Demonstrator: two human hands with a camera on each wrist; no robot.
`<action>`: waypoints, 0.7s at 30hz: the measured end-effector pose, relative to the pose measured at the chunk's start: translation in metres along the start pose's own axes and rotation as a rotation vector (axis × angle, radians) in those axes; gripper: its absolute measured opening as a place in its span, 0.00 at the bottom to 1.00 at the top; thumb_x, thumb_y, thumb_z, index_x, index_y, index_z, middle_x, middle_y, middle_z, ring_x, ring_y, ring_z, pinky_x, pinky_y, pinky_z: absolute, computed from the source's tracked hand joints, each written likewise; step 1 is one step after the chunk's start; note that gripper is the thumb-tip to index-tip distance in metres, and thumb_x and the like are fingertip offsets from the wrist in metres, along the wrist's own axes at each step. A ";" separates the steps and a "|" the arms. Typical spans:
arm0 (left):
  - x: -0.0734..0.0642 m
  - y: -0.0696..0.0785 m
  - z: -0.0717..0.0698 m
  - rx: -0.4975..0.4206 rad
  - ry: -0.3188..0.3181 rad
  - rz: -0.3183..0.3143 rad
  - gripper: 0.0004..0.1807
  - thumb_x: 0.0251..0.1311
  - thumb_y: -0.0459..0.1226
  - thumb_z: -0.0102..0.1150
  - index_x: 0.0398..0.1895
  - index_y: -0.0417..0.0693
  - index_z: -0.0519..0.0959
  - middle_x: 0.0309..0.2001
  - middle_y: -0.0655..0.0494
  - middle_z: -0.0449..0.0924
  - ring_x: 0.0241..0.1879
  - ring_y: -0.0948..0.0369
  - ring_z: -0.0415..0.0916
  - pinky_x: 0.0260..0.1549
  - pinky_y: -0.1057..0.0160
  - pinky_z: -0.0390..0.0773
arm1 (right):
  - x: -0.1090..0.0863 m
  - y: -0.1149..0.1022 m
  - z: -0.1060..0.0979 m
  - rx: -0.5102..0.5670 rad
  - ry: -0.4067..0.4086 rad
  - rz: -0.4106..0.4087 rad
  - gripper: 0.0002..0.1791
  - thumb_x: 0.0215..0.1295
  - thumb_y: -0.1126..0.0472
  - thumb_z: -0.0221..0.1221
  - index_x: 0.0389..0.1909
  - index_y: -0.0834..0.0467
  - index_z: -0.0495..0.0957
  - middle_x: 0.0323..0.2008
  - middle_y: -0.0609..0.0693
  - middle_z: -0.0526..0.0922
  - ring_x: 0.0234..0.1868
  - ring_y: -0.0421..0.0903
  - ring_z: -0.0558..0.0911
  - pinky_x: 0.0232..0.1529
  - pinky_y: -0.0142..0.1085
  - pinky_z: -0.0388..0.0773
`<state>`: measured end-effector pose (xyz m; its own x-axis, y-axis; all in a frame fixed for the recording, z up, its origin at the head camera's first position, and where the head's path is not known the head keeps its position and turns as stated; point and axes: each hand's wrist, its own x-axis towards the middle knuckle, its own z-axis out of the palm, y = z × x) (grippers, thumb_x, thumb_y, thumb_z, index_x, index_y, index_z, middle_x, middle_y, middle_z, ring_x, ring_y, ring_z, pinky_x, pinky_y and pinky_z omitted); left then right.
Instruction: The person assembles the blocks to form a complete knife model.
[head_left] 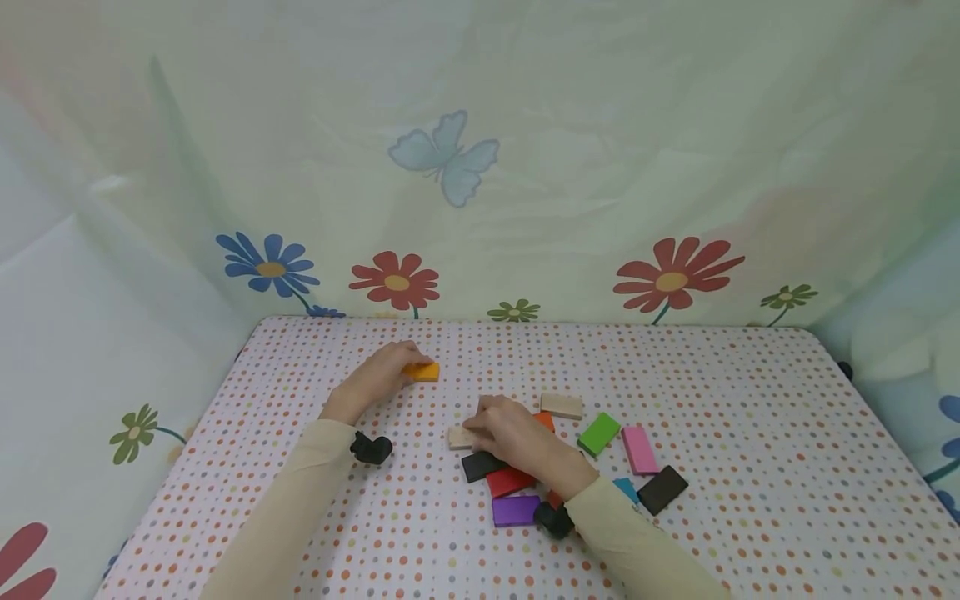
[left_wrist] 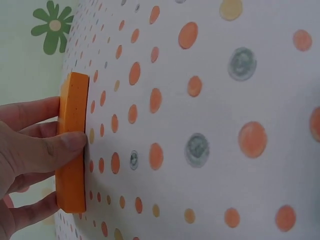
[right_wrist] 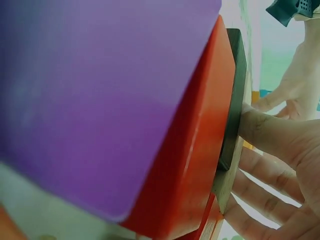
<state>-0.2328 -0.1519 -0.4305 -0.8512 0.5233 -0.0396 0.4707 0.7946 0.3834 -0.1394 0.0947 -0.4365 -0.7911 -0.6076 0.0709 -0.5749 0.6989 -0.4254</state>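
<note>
At the back left of the table, my left hand (head_left: 381,372) pinches an orange block (head_left: 427,372). In the left wrist view the thumb lies across the front of the block while fingers hold its far side, and it stands on a long edge against the cloth. My right hand (head_left: 517,433) grips a plain wooden block (head_left: 459,438) near the middle, thumb on the near side and fingers behind. Close by lie a black block (head_left: 482,467), a red block (head_left: 510,481) and a purple block (head_left: 516,511). The right hand partly hides an orange-red block (head_left: 545,421).
Right of the right hand lie another wooden block (head_left: 561,406), a green block (head_left: 598,434), a pink block (head_left: 640,451), a dark block (head_left: 663,490) and a blue one (head_left: 626,490), partly covered by the sleeve. A dotted cloth (head_left: 750,400) covers the table; a flowered curtain (head_left: 555,208) hangs behind.
</note>
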 end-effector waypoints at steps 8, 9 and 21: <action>0.002 0.001 0.001 0.018 -0.018 -0.024 0.22 0.68 0.25 0.64 0.64 0.42 0.83 0.53 0.49 0.82 0.55 0.51 0.78 0.62 0.52 0.78 | 0.008 -0.004 -0.004 -0.161 -0.083 -0.063 0.09 0.67 0.63 0.71 0.45 0.62 0.88 0.39 0.52 0.82 0.37 0.44 0.80 0.38 0.35 0.83; 0.002 0.001 0.001 0.017 -0.022 -0.028 0.22 0.68 0.26 0.64 0.64 0.43 0.83 0.53 0.49 0.82 0.56 0.51 0.78 0.63 0.52 0.77 | 0.009 -0.004 -0.004 -0.184 -0.096 -0.077 0.09 0.67 0.62 0.71 0.44 0.61 0.87 0.41 0.52 0.82 0.39 0.45 0.82 0.39 0.35 0.84; 0.005 -0.001 0.001 0.014 -0.014 -0.032 0.23 0.68 0.27 0.66 0.65 0.45 0.82 0.58 0.48 0.83 0.59 0.50 0.78 0.65 0.53 0.76 | 0.027 0.018 -0.035 -0.040 -0.006 -0.064 0.10 0.68 0.59 0.68 0.45 0.59 0.89 0.38 0.47 0.83 0.32 0.39 0.76 0.35 0.31 0.78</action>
<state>-0.2370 -0.1500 -0.4315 -0.8626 0.5017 -0.0647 0.4466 0.8153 0.3685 -0.1786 0.1041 -0.4103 -0.7509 -0.6540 0.0911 -0.6326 0.6729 -0.3834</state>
